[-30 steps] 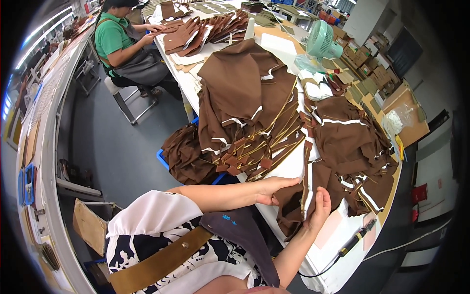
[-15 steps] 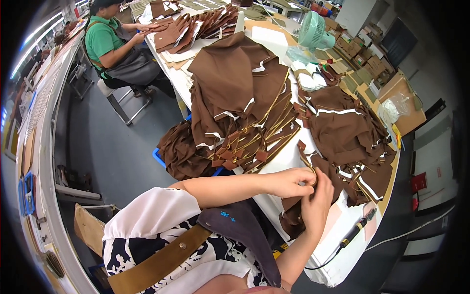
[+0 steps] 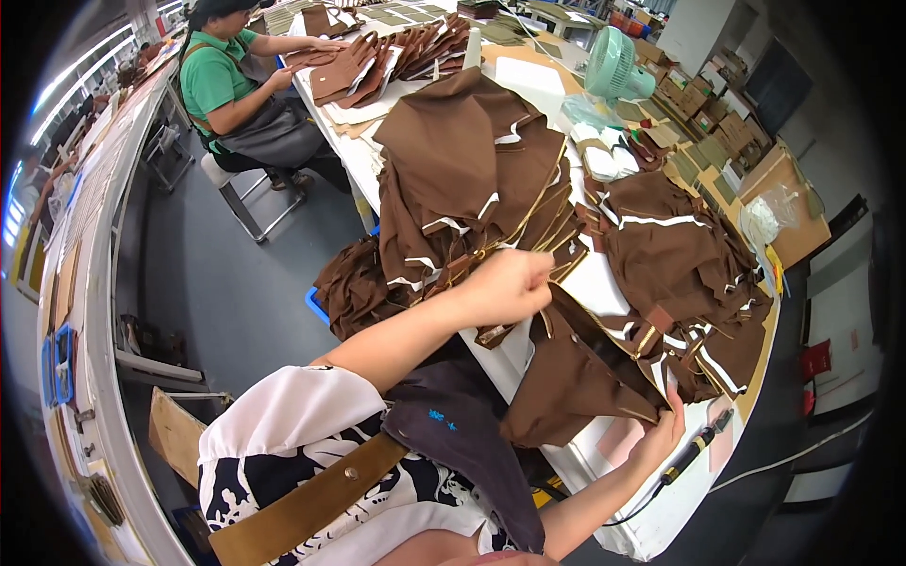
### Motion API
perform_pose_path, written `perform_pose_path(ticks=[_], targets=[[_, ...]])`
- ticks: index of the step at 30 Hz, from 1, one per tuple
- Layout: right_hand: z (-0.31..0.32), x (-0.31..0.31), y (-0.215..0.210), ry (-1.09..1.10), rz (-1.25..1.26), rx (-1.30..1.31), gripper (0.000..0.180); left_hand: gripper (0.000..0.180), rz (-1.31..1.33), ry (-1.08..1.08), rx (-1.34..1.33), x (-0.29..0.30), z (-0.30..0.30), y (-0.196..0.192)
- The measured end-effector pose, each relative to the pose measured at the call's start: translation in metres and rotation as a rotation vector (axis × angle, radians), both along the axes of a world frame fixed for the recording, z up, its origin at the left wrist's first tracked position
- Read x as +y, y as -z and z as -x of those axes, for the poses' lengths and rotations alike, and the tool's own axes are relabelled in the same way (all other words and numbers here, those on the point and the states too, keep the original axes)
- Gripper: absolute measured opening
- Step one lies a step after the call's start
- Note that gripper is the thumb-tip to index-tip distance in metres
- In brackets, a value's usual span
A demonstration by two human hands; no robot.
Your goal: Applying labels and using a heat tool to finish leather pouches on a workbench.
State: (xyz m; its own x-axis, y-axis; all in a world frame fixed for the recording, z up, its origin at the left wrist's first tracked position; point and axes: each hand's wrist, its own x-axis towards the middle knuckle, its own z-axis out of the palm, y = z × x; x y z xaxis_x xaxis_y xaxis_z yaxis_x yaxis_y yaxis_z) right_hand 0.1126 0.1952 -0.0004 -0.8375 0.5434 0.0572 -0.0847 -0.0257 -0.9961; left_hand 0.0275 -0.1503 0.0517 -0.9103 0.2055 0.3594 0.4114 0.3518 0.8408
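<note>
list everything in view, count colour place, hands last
table: 1, white, centre
held fabric: 1, brown, over table's near edge
large heap: 1, brown, centre
striped heap: 1, brown-white, table's right
bin: 1, blue, left of table
fabric bundle: 1, brown, over bin
stacked pieces: several, brown, far end
fan: 1, pale green, far right
pen-shaped tool: 1, black-gold, near corner
co-worker: 1, green top, far left
stool: 1, pale, under co-worker
boxes: many, brown, right background
bench: 1, pale, left
left hand: 1, bare, fabric's far corner
right hand: 1, bare, fabric's right corner
</note>
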Motion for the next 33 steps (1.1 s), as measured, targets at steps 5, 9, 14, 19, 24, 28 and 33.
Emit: perform_pose_path(ticks=[5, 9, 14, 19, 24, 28, 33], targets=[[-0.016, -0.021, -0.001, -0.229, -0.095, -0.08, 0.039, 0.019, -0.337, 0.149, -0.089, 0.024, 0.013, 0.015], [0.0, -0.043, -0.007, -0.333, -0.174, -0.136, 0.038, 0.065, -0.548, 0.395, -0.382, 0.024, 0.01, 0.022], [0.0, -0.04, 0.0, -0.309, 0.533, 0.192, 0.036, 0.039, -0.758, 0.403, -0.416, 0.024, 0.032, -0.01], [0.014, -0.061, -0.034, -0.434, 0.601, 0.307, 0.039, 0.031, -0.696, 0.412, -0.01, 0.046, 0.028, -0.076], [0.017, -0.056, -0.034, -0.336, 0.304, 0.084, 0.043, 0.011, 0.142, 0.367, 0.136, 0.053, 0.028, -0.101], [0.029, -0.072, -0.012, 0.017, -0.659, -0.034, 0.078, 0.012, 0.085, 0.512, -0.09, 0.06, 0.048, -0.067], [0.07, -0.084, -0.029, 0.098, -1.213, 0.311, 0.079, 0.012, 0.308, 0.534, 0.023, 0.074, 0.057, -0.101]])
